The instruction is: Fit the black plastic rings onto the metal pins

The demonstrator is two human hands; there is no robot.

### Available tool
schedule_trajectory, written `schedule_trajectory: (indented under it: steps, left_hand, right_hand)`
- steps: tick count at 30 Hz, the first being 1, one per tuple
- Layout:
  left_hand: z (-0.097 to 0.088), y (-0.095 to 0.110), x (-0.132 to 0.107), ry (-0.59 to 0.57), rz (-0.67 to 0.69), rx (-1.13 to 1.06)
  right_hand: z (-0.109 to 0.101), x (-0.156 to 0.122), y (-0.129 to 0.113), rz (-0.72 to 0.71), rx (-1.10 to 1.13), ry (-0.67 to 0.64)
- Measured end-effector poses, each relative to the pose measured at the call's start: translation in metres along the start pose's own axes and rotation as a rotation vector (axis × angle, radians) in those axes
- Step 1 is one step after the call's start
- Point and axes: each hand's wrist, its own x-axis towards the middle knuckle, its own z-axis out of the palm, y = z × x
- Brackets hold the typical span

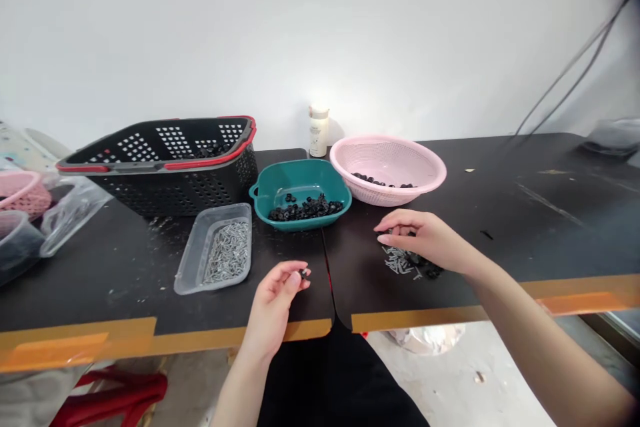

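My left hand (281, 297) is closed over the near edge of the table, pinching a small round black part (303, 273) between thumb and fingertips. To the right, my right hand (427, 239) is closed too, with a small black piece (383, 233) at its fingertips. Under and beside that hand lies a loose pile of thin silver nails or screws (398, 261). More small black parts (430, 269) lie against the pile, partly hidden by the hand. A teal basin (300, 173) with many black parts (313, 208) in it stands beyond both hands.
A clear plastic tray (187, 267) holds silver nails or screws (229, 250). Behind it is a black basket (173, 190) with red handles. A pink colander (387, 195) holds some black parts; a white bottle (319, 131) stands by the wall. A gap runs between two tabletops (500, 213).
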Motion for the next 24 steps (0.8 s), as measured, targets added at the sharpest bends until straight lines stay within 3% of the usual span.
schedule_trajectory:
  steps: [5, 11, 24]
  left_hand:
    - [0.000, -0.001, 0.000, 0.057, 0.058, -0.101]
    - [-0.002, -0.003, -0.003, 0.132, 0.141, -0.088]
    - [-0.001, -0.006, -0.005, 0.234, 0.196, -0.028]
  right_hand:
    - [0.058, 0.001, -0.041, -0.020, 0.579, -0.153]
    - [0.110, 0.010, -0.055, -0.056, 0.800, -0.302]
    - [0.122, 0.005, -0.047, -0.029, 0.792, -0.310]
